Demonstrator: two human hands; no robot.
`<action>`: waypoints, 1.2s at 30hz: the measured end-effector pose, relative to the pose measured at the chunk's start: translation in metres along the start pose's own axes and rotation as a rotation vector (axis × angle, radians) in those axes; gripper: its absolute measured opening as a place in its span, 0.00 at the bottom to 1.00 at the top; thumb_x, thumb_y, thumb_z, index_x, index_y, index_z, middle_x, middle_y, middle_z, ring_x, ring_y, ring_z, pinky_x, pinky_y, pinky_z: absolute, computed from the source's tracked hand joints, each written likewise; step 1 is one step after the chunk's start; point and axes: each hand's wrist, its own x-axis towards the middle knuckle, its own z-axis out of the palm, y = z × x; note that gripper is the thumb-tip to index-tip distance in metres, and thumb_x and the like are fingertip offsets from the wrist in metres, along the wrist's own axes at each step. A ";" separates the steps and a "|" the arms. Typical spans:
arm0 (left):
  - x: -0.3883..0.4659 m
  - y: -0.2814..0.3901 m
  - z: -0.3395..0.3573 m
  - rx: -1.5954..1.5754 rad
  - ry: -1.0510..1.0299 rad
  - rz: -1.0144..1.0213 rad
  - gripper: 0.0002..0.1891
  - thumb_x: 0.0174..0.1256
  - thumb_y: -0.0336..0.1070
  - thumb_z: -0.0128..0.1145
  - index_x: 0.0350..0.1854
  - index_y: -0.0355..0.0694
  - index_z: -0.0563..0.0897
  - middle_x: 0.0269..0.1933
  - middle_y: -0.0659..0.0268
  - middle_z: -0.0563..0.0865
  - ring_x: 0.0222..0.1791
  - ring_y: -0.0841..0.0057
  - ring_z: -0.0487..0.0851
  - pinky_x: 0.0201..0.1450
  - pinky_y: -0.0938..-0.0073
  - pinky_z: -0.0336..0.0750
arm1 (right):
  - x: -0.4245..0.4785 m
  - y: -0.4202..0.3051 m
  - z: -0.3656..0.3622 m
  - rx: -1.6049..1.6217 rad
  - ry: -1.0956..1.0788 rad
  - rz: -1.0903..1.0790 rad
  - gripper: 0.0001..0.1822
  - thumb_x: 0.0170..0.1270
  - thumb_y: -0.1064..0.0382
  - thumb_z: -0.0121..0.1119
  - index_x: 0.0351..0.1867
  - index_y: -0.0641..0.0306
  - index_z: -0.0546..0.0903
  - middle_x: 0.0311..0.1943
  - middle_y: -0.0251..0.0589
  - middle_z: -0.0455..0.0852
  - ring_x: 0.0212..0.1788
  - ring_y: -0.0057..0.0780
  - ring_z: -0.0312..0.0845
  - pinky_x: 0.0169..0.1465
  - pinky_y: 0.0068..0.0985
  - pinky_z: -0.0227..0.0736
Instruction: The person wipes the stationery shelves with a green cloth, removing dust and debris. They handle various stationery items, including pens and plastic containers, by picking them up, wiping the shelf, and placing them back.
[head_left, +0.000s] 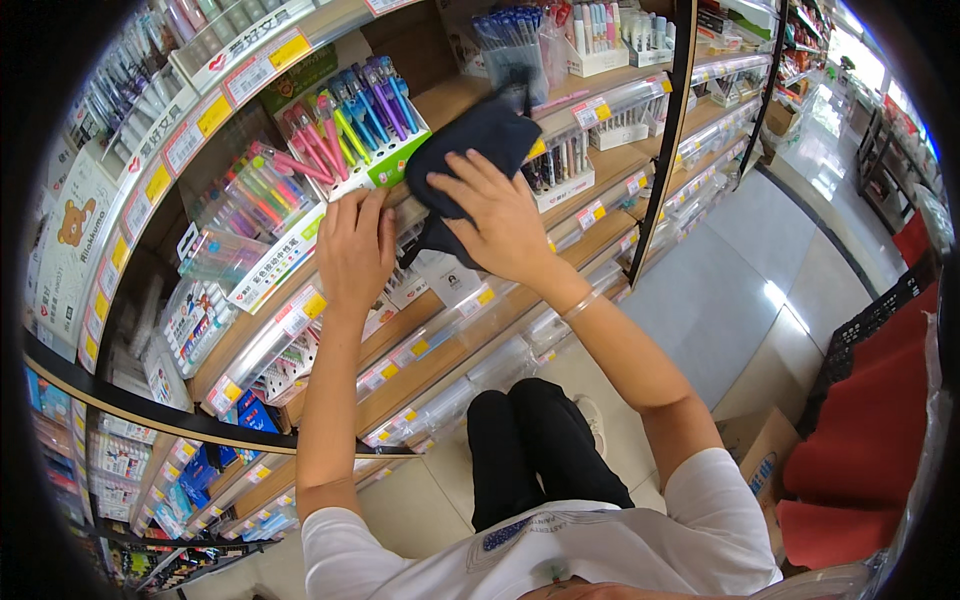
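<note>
My right hand (499, 221) is spread over a dark cloth (480, 135), which is bunched against the shelf's front edge and partly hangs below it. Just left of the cloth, my left hand (352, 244) has its bent fingers at the front corner of a white and green pen display box (405, 155). Whether those fingers grip the box or only rest there is hidden. Pink, yellow-green, blue and purple pens (371, 94) stand in the box. Beside it, another display box (274, 259) holds clear packs of coloured pens (259, 191).
A clear tub of blue pens (514, 45) and small boxes of markers (596, 37) stand farther along. Price tags (304, 307) line the shelf edges. A black upright post (660, 150) divides the shelving. Behind on the right are a cardboard box (765, 450) and red cloth (862, 420).
</note>
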 end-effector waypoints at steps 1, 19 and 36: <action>0.003 -0.002 0.006 0.042 -0.044 -0.017 0.10 0.64 0.36 0.57 0.44 0.40 0.80 0.43 0.60 0.80 0.43 0.63 0.78 0.44 0.64 0.71 | -0.001 0.007 0.005 -0.033 -0.008 -0.031 0.30 0.53 0.65 0.62 0.62 0.50 0.74 0.67 0.41 0.69 0.70 0.41 0.60 0.62 0.39 0.60; -0.007 -0.011 0.005 -0.309 0.061 -0.031 0.27 0.52 0.38 0.62 0.58 0.43 0.76 0.53 0.60 0.80 0.53 0.58 0.78 0.56 0.62 0.71 | -0.003 -0.034 -0.013 0.642 -0.176 -0.243 0.31 0.67 0.53 0.59 0.66 0.66 0.66 0.59 0.53 0.75 0.61 0.46 0.72 0.63 0.32 0.66; -0.007 -0.005 0.002 -0.207 0.011 -0.026 0.14 0.51 0.39 0.60 0.37 0.37 0.79 0.45 0.58 0.80 0.44 0.58 0.80 0.46 0.65 0.74 | 0.051 0.146 -0.049 -0.111 -0.146 -0.255 0.16 0.71 0.57 0.48 0.54 0.60 0.78 0.47 0.44 0.82 0.50 0.43 0.76 0.55 0.36 0.70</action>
